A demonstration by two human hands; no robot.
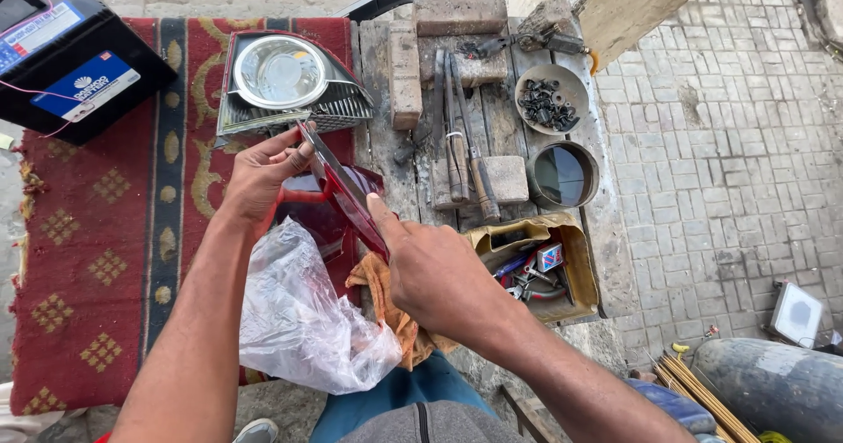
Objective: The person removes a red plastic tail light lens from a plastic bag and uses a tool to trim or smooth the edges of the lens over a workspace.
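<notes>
Pinching the far tip of a red tail-light lens [344,193], the left hand [262,175] has closed thumb and fingers on its upper end, while the right hand [435,276] grips the near end, thumb laid along the edge. The lens runs on a long axis from eleven o'clock down to five o'clock, between the two hands, tilted on edge above the work surface; each hand holds its own end, neither nearer the middle. Just beyond the left hand, at twelve o'clock, lies the lamp housing [285,83] with its round reflector. Below the lens sit a crumpled clear plastic bag [303,316] and an orange rag [386,307]. A red patterned rug [97,232] covers the left of the weathered wooden bench [505,136]; a car battery [66,52] stands at ten o'clock, a box of small tools [537,263] at three. Paved brick ground lies around.
</notes>
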